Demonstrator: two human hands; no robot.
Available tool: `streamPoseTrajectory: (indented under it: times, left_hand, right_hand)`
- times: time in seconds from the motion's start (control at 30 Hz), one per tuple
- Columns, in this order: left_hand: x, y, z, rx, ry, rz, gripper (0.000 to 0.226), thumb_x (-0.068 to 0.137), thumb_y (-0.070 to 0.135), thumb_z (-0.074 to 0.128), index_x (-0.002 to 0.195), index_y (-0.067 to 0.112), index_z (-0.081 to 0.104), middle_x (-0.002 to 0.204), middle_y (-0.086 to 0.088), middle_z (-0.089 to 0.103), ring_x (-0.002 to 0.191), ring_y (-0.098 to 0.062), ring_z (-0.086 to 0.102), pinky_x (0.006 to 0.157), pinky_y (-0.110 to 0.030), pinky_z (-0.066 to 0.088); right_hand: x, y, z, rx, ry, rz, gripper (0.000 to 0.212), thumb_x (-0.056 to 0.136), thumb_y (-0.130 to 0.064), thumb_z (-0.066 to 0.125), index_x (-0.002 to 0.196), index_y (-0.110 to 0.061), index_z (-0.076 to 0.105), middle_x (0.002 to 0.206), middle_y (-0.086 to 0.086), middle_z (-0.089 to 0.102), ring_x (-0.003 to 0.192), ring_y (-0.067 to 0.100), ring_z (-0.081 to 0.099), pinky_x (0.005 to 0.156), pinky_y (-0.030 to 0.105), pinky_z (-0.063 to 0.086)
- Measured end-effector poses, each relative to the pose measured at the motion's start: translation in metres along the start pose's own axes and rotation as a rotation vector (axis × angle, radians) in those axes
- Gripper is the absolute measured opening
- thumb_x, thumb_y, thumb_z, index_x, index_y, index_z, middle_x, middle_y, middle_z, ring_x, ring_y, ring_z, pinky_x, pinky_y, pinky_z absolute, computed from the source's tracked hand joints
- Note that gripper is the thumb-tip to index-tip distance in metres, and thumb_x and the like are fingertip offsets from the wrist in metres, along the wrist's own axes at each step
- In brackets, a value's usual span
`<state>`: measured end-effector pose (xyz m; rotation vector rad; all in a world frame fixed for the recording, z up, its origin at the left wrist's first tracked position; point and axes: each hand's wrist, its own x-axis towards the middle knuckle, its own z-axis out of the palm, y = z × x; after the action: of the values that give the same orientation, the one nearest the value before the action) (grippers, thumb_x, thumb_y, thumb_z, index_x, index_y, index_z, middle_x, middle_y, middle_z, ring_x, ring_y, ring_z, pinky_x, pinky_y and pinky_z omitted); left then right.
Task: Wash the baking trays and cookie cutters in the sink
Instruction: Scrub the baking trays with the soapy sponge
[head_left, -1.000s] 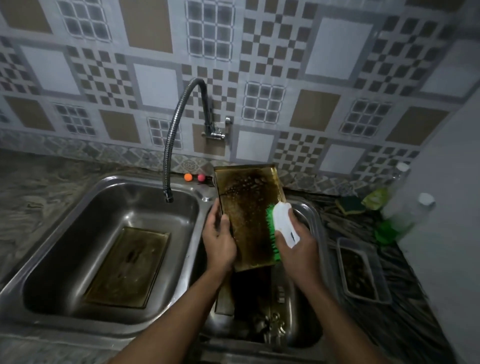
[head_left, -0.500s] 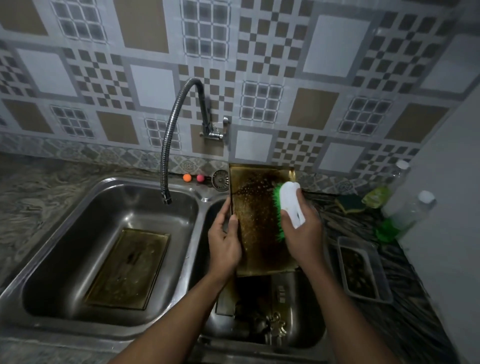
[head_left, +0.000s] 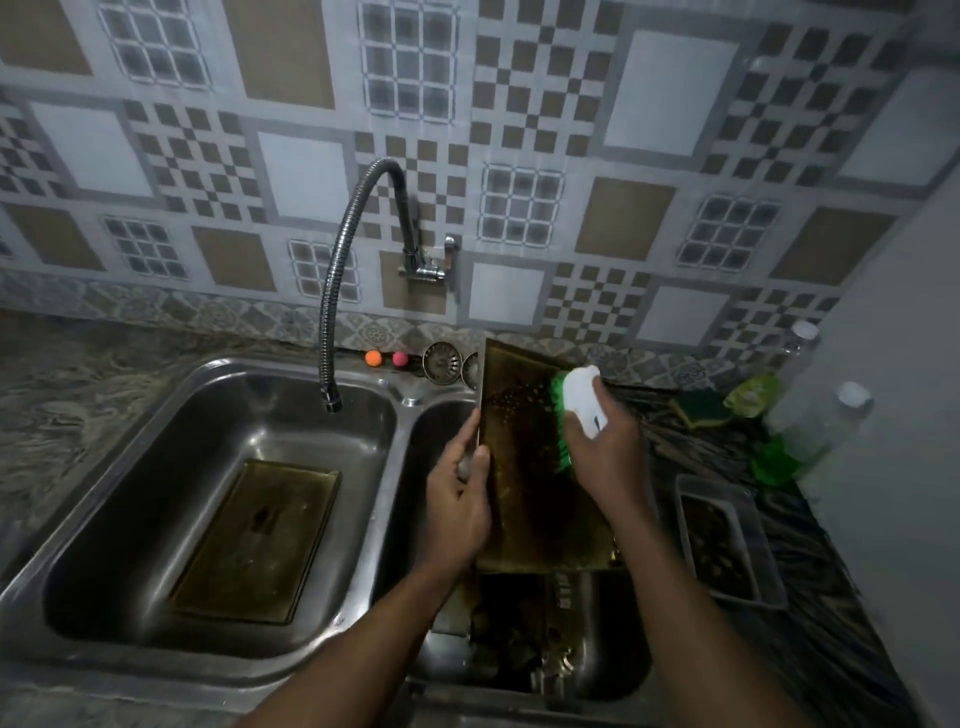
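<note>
A dark, greasy baking tray (head_left: 535, 499) stands tilted over the right sink basin (head_left: 618, 660). My left hand (head_left: 460, 506) grips its left edge. My right hand (head_left: 605, 447) holds a white scrub brush (head_left: 579, 400) with green bristles against the tray's upper right part. A second baking tray (head_left: 257, 540) lies flat on the bottom of the left basin (head_left: 156, 431). Small metal pieces, perhaps cookie cutters (head_left: 524, 649), lie dimly under the held tray.
A flexible steel faucet (head_left: 337, 291) hangs over the left basin. Two strainers (head_left: 442, 362) and two small balls (head_left: 385, 358) sit on the back rim. On the right counter are a clear container (head_left: 727, 540), a sponge (head_left: 701, 408) and bottles (head_left: 815, 415).
The tray has been raised and shifted right, standing more upright. My right hand slid the brush up to the tray's upper right part.
</note>
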<state>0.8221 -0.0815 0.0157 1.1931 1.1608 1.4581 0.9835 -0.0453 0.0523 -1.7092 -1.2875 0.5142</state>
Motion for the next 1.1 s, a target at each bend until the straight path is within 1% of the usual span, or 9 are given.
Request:
streamPoseTrajectory:
  times: [0.07, 0.17, 0.33, 0.43, 0.5, 0.67, 0.77, 0.87, 1.1]
  left_hand:
    - [0.002, 0.0, 0.004, -0.015, -0.006, -0.012, 0.04, 0.102, 0.017, 0.05, 0.141, 0.024, 0.052, 0.137, 0.003, 0.06, 0.126, -0.011, 0.056, 0.106, -0.037, 0.046]
    - [0.012, 0.005, -0.001, -0.043, 0.034, -0.051, 0.041, 0.102, 0.008, 0.048, 0.141, 0.019, 0.052, 0.133, 0.003, 0.062, 0.116, 0.002, 0.06, 0.095, -0.017, 0.049]
    - [0.008, 0.01, -0.012, -0.008, -0.001, -0.028, 0.04, 0.102, 0.004, 0.046, 0.141, 0.015, 0.049, 0.111, 0.032, 0.066, 0.11, 0.013, 0.059, 0.089, -0.011, 0.049]
    - [0.001, 0.002, -0.01, 0.012, 0.009, -0.028, 0.041, 0.103, 0.011, 0.048, 0.143, 0.019, 0.049, 0.118, 0.038, 0.061, 0.115, 0.011, 0.056, 0.101, -0.021, 0.048]
    - [0.001, 0.003, -0.008, -0.01, 0.002, -0.052, 0.04, 0.102, 0.018, 0.049, 0.142, 0.027, 0.05, 0.13, 0.02, 0.062, 0.122, 0.0, 0.057, 0.106, -0.032, 0.047]
    - [0.009, -0.002, -0.001, -0.021, -0.015, -0.051, 0.041, 0.097, 0.027, 0.052, 0.137, 0.034, 0.052, 0.139, 0.002, 0.059, 0.129, -0.014, 0.055, 0.109, -0.048, 0.043]
    - [0.02, -0.003, -0.004, -0.024, 0.047, -0.052, 0.041, 0.102, 0.011, 0.048, 0.14, 0.023, 0.052, 0.138, 0.004, 0.059, 0.129, -0.007, 0.053, 0.112, -0.042, 0.041]
    - [0.028, -0.003, -0.009, -0.064, 0.169, -0.043, 0.04, 0.102, 0.006, 0.047, 0.139, 0.018, 0.054, 0.135, 0.007, 0.061, 0.126, -0.006, 0.056, 0.11, -0.034, 0.044]
    - [0.02, -0.004, -0.009, -0.039, 0.191, 0.031, 0.039, 0.102, 0.006, 0.048, 0.14, 0.015, 0.051, 0.132, 0.016, 0.056, 0.119, 0.014, 0.052, 0.095, -0.007, 0.042]
  right_hand:
    - [0.012, -0.014, 0.01, 0.004, -0.028, -0.01, 0.061, 0.091, -0.023, 0.066, 0.147, -0.02, 0.043, 0.144, 0.006, 0.051, 0.126, 0.021, 0.052, 0.093, 0.023, 0.041]
    - [-0.001, -0.028, 0.029, 0.047, -0.207, -0.157, 0.064, 0.089, -0.025, 0.068, 0.147, -0.024, 0.042, 0.143, 0.002, 0.051, 0.128, 0.016, 0.049, 0.101, 0.026, 0.042]
    - [0.0, -0.02, 0.022, -0.028, -0.241, -0.237, 0.062, 0.09, -0.023, 0.067, 0.147, -0.026, 0.043, 0.139, 0.003, 0.054, 0.123, 0.017, 0.052, 0.098, 0.026, 0.042]
    - [0.025, -0.005, 0.007, -0.097, -0.093, -0.083, 0.061, 0.091, -0.023, 0.065, 0.148, -0.022, 0.042, 0.14, 0.01, 0.054, 0.122, 0.026, 0.054, 0.097, 0.033, 0.046]
    - [0.031, -0.001, 0.002, -0.066, -0.016, 0.045, 0.062, 0.091, -0.024, 0.066, 0.148, -0.02, 0.041, 0.139, 0.013, 0.055, 0.119, 0.029, 0.056, 0.096, 0.04, 0.05]
    - [0.012, -0.026, 0.03, 0.025, -0.055, -0.014, 0.063, 0.09, -0.022, 0.068, 0.148, -0.021, 0.042, 0.141, 0.006, 0.054, 0.121, 0.02, 0.054, 0.091, 0.025, 0.044]
    - [-0.022, -0.038, 0.043, 0.086, -0.229, -0.162, 0.064, 0.089, -0.024, 0.068, 0.147, -0.024, 0.042, 0.142, 0.001, 0.052, 0.127, 0.013, 0.05, 0.104, 0.027, 0.042]
    - [-0.055, -0.023, 0.042, 0.06, -0.292, -0.247, 0.066, 0.085, -0.036, 0.062, 0.148, -0.032, 0.041, 0.135, -0.003, 0.057, 0.12, 0.01, 0.054, 0.101, 0.03, 0.046]
    - [-0.052, 0.037, -0.001, 0.022, -0.145, -0.123, 0.065, 0.09, -0.025, 0.068, 0.148, -0.032, 0.039, 0.139, -0.005, 0.051, 0.124, 0.013, 0.053, 0.091, 0.006, 0.038]
